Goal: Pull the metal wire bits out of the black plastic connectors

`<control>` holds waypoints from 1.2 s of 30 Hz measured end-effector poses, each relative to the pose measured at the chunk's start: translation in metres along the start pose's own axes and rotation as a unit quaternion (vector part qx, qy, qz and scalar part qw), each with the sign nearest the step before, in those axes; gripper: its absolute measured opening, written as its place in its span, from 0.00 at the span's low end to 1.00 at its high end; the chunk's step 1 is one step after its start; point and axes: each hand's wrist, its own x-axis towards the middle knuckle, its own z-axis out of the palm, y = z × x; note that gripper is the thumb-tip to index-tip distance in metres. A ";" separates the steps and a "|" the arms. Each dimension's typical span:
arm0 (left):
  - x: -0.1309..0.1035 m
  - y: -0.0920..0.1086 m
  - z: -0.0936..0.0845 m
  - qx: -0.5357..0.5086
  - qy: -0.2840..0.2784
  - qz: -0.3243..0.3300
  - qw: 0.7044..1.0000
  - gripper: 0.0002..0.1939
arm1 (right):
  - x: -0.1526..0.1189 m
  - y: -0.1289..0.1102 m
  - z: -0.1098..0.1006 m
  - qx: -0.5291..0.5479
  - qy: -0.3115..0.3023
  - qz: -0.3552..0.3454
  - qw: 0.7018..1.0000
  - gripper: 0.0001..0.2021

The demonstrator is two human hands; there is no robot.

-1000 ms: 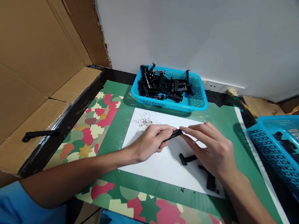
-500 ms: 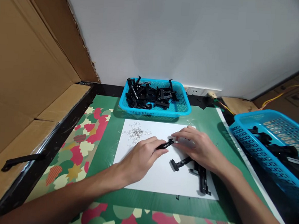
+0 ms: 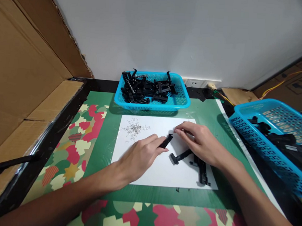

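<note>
My left hand [image 3: 144,154] is closed around a slim black plastic part [image 3: 166,141], whose far end sticks out past the thumb and forefinger. Just right of that end is my right hand [image 3: 198,138], thumb and fingertips drawn together in a pinch; whatever they hold, if anything, is too small to make out. A gap separates them from the black part. Below the right hand, more black plastic parts [image 3: 202,173] lie on a white sheet [image 3: 146,174], partly covered by the hand. Small thin wire pieces [image 3: 134,129] are heaped loosely on the sheet's left side.
A blue basket [image 3: 151,108] of black parts stands behind the sheet against the wall. Another blue basket [image 3: 267,145] with larger black pieces is at right. Cardboard [image 3: 17,65] walls the left side, where a black strip [image 3: 14,163] lies. A wall socket [image 3: 194,83] holds a plug.
My right fingertips have drawn back slightly from the black part and come closer together. The part's free end now tilts further upward in my left hand. The whole view has shifted a little.
</note>
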 end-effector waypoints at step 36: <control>0.004 -0.001 -0.004 -0.056 0.009 -0.012 0.998 0.14 | -0.004 -0.003 0.019 -0.071 0.021 -0.061 0.995 0.12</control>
